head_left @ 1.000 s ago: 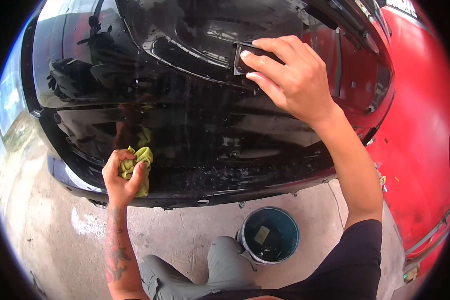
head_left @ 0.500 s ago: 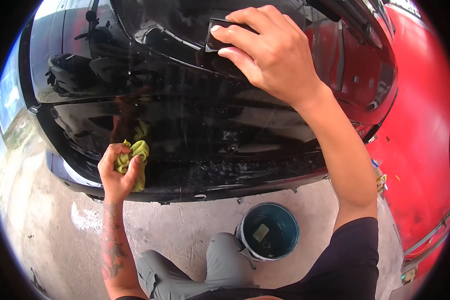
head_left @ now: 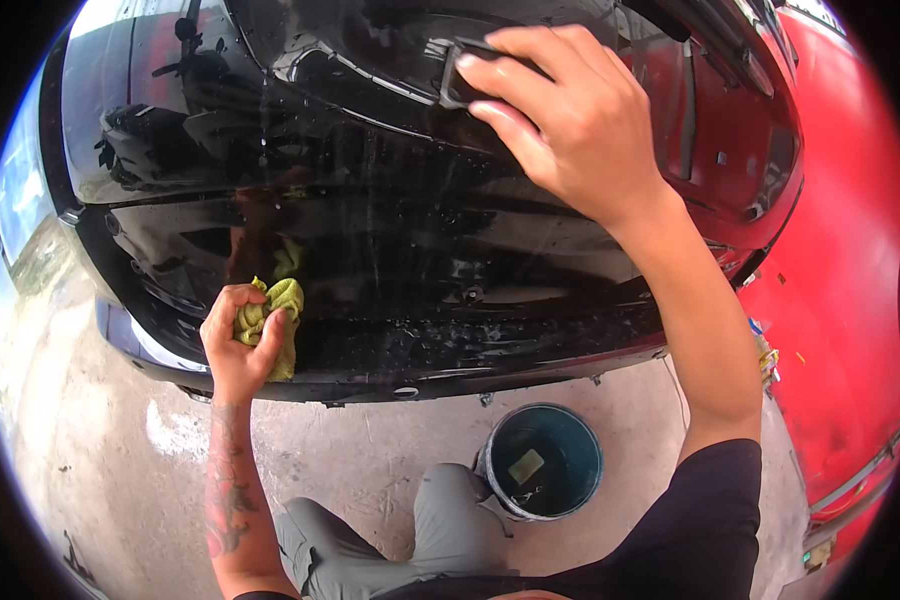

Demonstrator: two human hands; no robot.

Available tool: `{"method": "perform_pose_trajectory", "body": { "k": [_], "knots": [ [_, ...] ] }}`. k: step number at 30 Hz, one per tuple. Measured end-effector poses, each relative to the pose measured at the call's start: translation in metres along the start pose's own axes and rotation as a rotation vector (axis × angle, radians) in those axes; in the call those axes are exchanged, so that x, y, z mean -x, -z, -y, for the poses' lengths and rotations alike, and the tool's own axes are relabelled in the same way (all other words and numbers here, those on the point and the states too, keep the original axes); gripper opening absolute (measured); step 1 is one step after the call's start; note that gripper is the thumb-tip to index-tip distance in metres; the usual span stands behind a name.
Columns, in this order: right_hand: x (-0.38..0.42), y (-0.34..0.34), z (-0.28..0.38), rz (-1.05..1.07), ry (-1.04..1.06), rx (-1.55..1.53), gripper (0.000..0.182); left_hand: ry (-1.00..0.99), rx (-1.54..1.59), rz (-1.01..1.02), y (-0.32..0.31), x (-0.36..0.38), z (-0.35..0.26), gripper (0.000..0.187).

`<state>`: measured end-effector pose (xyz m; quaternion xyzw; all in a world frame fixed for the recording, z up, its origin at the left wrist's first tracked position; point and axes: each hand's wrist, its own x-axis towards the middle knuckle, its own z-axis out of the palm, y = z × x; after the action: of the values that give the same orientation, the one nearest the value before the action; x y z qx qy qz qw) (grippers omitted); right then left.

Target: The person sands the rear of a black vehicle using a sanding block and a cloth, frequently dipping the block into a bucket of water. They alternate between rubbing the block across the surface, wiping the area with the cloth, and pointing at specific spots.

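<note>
A glossy black car bumper (head_left: 390,250), wet with drops and streaks, fills the upper middle of the head view. My right hand (head_left: 580,120) grips a black sanding block (head_left: 457,75) near the top, pressed to the panel beside a curved, shiny edge. The block's underside is hidden. Lower left, my left hand (head_left: 238,340) is closed around a crumpled yellow-green cloth (head_left: 282,335), which rests against the panel's lower part. The reflection of that hand and cloth shows in the black surface above.
Below the panel, a dark bucket (head_left: 592,470) of water stands on the concrete floor (head_left: 370,450), a pale rectangular piece in it. A red car panel (head_left: 840,250) rises on the right. My knees are just left of the bucket.
My right hand has shifted right and slightly down with the sanding block, which now tilts a little. My left hand and the cloth stay nearly where they were on the panel.
</note>
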<state>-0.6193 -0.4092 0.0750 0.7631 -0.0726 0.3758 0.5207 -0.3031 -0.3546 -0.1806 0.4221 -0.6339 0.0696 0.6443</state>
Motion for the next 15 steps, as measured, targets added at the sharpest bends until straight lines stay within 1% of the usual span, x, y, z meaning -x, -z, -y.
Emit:
{"method": "perform_pose_trajectory", "body": {
  "k": [3, 7, 10, 11, 13, 15],
  "knots": [
    [0.015, 0.011, 0.001, 0.017, -0.020, 0.015, 0.028, 0.000, -0.003, -0.009, -0.001, -0.001, 0.001, 0.025],
    [-0.008, 0.000, 0.001, -0.005, 0.023, -0.022, 0.029, -0.013, -0.004, -0.008, -0.001, 0.000, 0.001, 0.025],
    [-0.021, 0.004, 0.005, 0.014, 0.040, -0.055, 0.028, 0.000, -0.003, -0.007, -0.001, 0.000, 0.001, 0.025],
    [-0.008, 0.003, -0.002, 0.029, 0.038, -0.090, 0.027, -0.003, -0.007, -0.003, 0.000, 0.000, 0.001, 0.025],
    [0.012, 0.011, -0.007, 0.051, 0.012, -0.063, 0.028, -0.005, -0.009, -0.003, 0.000, 0.000, 0.002, 0.025],
    [0.018, 0.014, -0.010, 0.069, 0.003, -0.047, 0.029, -0.017, -0.006, -0.004, 0.000, 0.000, 0.002, 0.025]
  ]
}}
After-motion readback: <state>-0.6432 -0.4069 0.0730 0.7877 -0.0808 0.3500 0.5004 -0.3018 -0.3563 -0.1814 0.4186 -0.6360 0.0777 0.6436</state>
